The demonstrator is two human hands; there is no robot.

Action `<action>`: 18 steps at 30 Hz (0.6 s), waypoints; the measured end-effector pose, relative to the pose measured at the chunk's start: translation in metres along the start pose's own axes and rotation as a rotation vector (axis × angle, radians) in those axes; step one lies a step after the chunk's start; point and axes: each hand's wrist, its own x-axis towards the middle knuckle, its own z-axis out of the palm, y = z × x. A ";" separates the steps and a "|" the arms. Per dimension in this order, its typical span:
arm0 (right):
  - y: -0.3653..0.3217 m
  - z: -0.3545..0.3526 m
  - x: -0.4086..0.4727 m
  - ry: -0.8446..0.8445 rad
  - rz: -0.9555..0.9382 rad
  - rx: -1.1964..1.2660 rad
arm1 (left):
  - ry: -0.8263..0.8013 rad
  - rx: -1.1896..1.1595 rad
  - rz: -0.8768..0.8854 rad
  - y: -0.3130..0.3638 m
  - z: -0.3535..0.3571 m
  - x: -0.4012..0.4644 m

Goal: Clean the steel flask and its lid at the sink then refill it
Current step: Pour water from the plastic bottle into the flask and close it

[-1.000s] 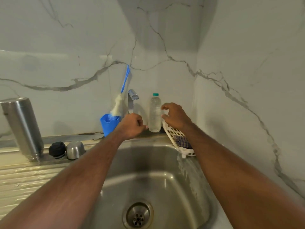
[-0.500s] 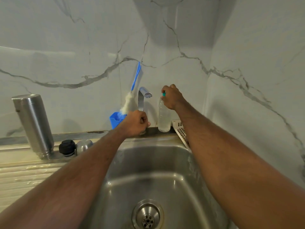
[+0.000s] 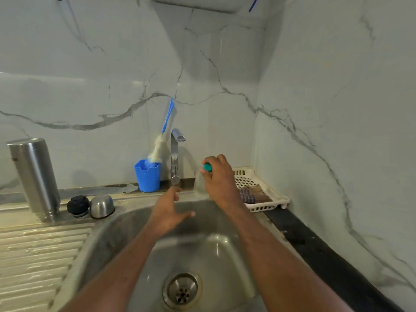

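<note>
Upright on the ribbed drainboard stands the smooth steel flask (image 3: 33, 179); my right hand (image 3: 219, 179) grasps a clear plastic bottle (image 3: 200, 181), my left hand (image 3: 167, 212) hangs released.

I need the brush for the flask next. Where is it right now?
In the head view, the bottle brush stands in the blue cup against the back wall, just left of the tap, its blue handle leaning on the marble.

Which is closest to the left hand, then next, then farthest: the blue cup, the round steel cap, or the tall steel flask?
From the left hand:
1. Blue cup, behind it against the wall.
2. Round steel cap, on the counter to its left.
3. Tall steel flask, far left, upside down.
</note>
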 end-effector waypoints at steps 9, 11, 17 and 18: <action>-0.012 0.010 -0.063 -0.169 0.226 0.212 | -0.194 -0.089 0.000 -0.026 0.010 -0.040; -0.011 0.006 -0.066 -0.156 0.328 0.394 | -0.217 -0.134 0.017 -0.025 0.007 -0.043; -0.008 0.010 -0.068 -0.160 0.436 0.691 | -0.067 -0.032 0.036 -0.014 0.009 -0.044; -0.008 0.012 -0.068 -0.168 0.445 0.691 | -0.040 0.042 0.026 -0.010 0.009 -0.045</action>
